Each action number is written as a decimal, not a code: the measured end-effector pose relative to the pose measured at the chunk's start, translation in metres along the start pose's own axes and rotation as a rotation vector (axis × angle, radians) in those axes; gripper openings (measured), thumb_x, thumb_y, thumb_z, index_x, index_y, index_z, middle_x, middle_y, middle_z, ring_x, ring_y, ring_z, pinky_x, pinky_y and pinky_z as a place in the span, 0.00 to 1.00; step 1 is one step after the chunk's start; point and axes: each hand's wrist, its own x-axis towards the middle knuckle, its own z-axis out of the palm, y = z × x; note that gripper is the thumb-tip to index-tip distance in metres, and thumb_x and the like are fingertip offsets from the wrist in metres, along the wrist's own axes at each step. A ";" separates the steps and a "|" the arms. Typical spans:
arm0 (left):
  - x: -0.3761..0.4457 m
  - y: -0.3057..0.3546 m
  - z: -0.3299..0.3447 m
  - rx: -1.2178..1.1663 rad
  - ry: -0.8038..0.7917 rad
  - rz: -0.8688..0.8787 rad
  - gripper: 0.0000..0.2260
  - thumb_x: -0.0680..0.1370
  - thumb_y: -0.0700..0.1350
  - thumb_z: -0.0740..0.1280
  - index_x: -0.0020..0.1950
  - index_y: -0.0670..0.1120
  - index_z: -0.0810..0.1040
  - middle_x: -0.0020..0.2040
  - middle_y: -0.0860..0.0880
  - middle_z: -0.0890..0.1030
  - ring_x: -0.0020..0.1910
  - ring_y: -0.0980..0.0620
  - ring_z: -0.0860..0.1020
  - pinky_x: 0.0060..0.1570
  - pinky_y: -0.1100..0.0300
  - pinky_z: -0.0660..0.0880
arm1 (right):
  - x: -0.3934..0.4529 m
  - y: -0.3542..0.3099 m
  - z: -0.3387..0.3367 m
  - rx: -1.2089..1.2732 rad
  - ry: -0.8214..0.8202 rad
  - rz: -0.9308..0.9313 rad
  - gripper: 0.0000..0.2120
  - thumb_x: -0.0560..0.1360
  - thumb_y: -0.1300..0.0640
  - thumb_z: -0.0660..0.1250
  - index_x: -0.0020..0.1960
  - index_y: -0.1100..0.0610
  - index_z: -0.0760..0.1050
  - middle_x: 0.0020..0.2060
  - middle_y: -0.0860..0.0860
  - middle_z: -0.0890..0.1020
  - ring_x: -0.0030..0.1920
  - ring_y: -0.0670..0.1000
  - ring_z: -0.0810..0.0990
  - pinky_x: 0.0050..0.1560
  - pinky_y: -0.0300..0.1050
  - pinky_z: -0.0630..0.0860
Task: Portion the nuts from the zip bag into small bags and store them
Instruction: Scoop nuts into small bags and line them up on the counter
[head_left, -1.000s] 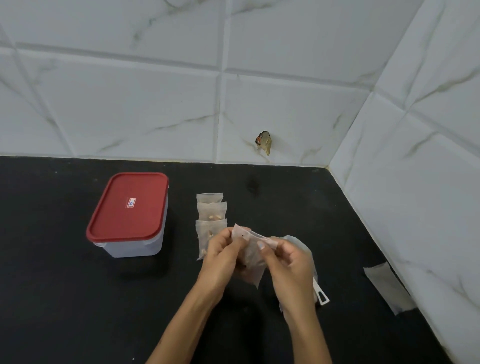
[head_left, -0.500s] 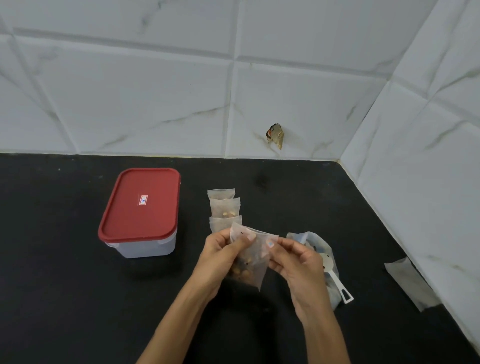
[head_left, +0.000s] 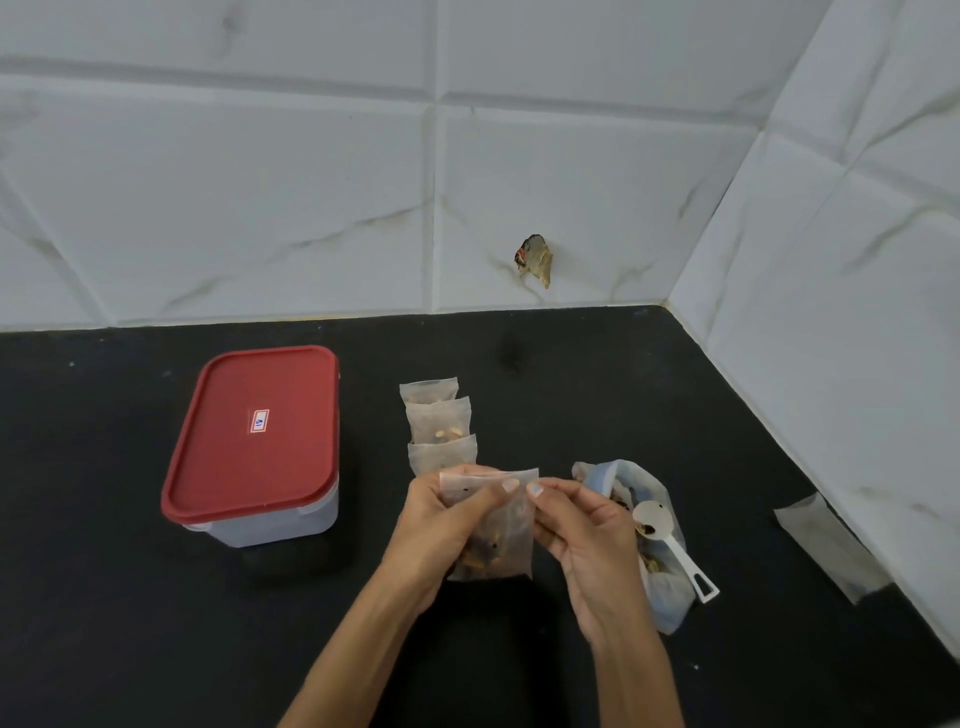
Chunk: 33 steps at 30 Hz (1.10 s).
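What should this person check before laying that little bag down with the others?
1. Small bag held by both hands, left hand and right hand: ok.
2. Nuts sit at its bottom: ok.
3. Top strip sealed: cannot tell.
4. Row of three filled bags lies beside the container: ok.
5. Container's red lid open for storing: not ok, it is on.
6. Scoop rests in the zip bag: ok.

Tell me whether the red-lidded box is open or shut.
Shut: the red lid sits flat on the box, covering its whole top.
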 end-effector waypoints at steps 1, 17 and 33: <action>0.001 -0.001 0.001 0.007 0.003 0.005 0.16 0.66 0.51 0.72 0.49 0.44 0.83 0.46 0.46 0.85 0.51 0.49 0.83 0.53 0.49 0.79 | 0.001 0.001 -0.001 -0.021 0.005 -0.012 0.03 0.71 0.66 0.69 0.42 0.61 0.82 0.42 0.61 0.84 0.46 0.58 0.82 0.53 0.56 0.78; -0.007 -0.010 0.011 0.048 0.122 0.107 0.03 0.73 0.44 0.72 0.39 0.52 0.83 0.40 0.49 0.85 0.43 0.54 0.84 0.38 0.56 0.82 | 0.003 0.015 -0.002 -0.089 -0.046 -0.036 0.05 0.74 0.60 0.67 0.42 0.55 0.81 0.43 0.57 0.83 0.49 0.57 0.81 0.53 0.55 0.79; -0.012 -0.011 -0.005 -0.122 0.006 0.153 0.08 0.69 0.44 0.70 0.45 0.42 0.84 0.44 0.42 0.85 0.47 0.47 0.84 0.50 0.53 0.80 | 0.001 0.001 -0.005 -0.023 -0.099 -0.073 0.06 0.72 0.64 0.69 0.38 0.59 0.82 0.41 0.62 0.80 0.46 0.59 0.78 0.59 0.61 0.73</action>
